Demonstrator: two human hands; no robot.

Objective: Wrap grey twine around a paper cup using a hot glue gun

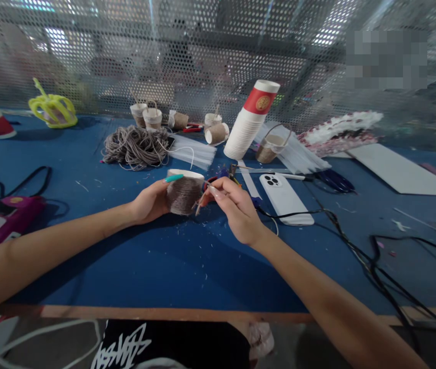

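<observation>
My left hand [152,203] is wrapped around a paper cup [185,193] from its left side, thumb near the white rim. Grey-brown twine is wound around the cup's wall. At the cup's right side, my right hand [239,207] is closed in a pinch on a short loose twine end [198,207] that hangs by the wall. Its other fingers are partly hidden. Just behind the cup lies a tangled hank of grey twine [137,148]. Partly covered by my right hand, some small tools [233,171] lie on the blue table.
A tall leaning stack of paper cups [244,125] stands behind, near a small twine-wrapped basket [270,148]. A white phone [287,200] lies right of my hand. Black cables [344,236] cross the right side. A purple glue gun [14,218] is at left. Perforated metal mesh [187,56] rises behind.
</observation>
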